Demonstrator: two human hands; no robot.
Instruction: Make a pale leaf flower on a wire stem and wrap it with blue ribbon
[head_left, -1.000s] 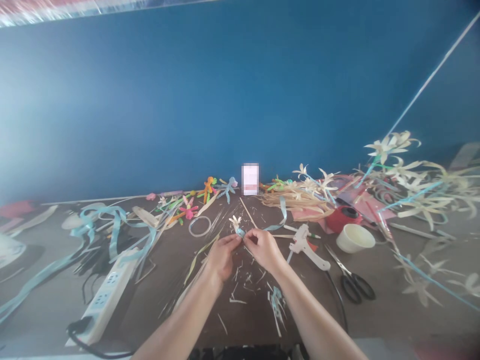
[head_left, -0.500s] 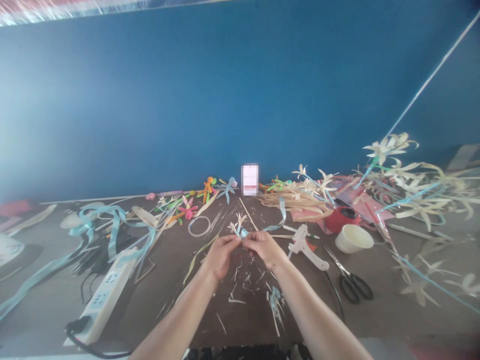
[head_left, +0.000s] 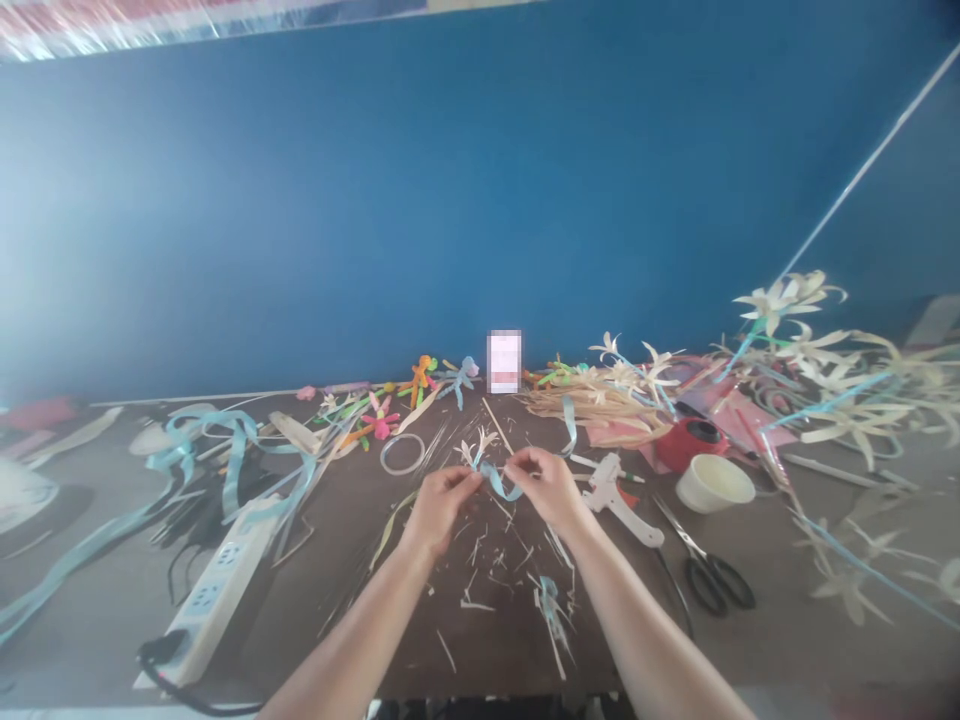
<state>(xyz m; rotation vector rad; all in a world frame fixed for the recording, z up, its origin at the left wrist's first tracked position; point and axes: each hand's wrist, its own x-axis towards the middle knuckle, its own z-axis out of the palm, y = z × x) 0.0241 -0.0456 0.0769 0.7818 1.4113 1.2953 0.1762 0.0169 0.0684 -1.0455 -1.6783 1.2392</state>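
My left hand (head_left: 444,502) pinches the base of a small flower (head_left: 474,448) with pale, narrow petals, held above the middle of the table. From the flower a light blue ribbon (head_left: 501,487) curves across to my right hand (head_left: 546,488), whose thumb and fingertips are closed on its other end. The ribbon sags in a loose loop between the two hands. Behind the fingers, the flower's stem is hidden. Thin pale scraps (head_left: 487,575) lie scattered on the dark table (head_left: 360,640) below.
To the right lie a white glue gun (head_left: 621,505), black-handled scissors (head_left: 709,570), a pale cup (head_left: 716,482) and a red roll (head_left: 690,440). A tape ring (head_left: 403,455) and a power strip (head_left: 217,590) are on the left. Pale flowers (head_left: 847,390) crowd the right side.
My right hand has moved right, away from my left hand. A loop of blue ribbon now shows between them, where the hands were together before.
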